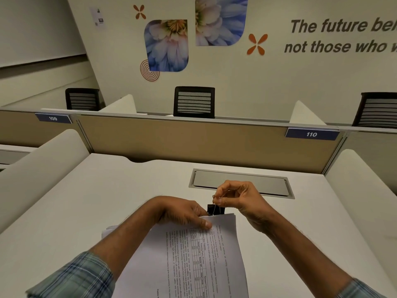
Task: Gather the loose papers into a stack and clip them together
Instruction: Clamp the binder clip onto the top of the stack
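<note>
A stack of white printed papers (pixel 206 254) lies tilted on the white desk (pixel 86 201), running from the bottom of the view up to the middle. My left hand (pixel 184 214) grips the stack's far left corner, thumb pressed on the top sheet. A black binder clip (pixel 216 209) sits at the stack's far edge, its body partly hidden behind the sheets. My right hand (pixel 238 198) pinches the clip's wire handles between thumb and fingers just above it.
A grey cable-tray lid (pixel 240 182) is set into the desk just beyond my hands. White side dividers (pixel 43 164) flank the desk, and a tan partition (pixel 193 140) with number tags 109 and 110 closes the back. Black chairs stand behind it.
</note>
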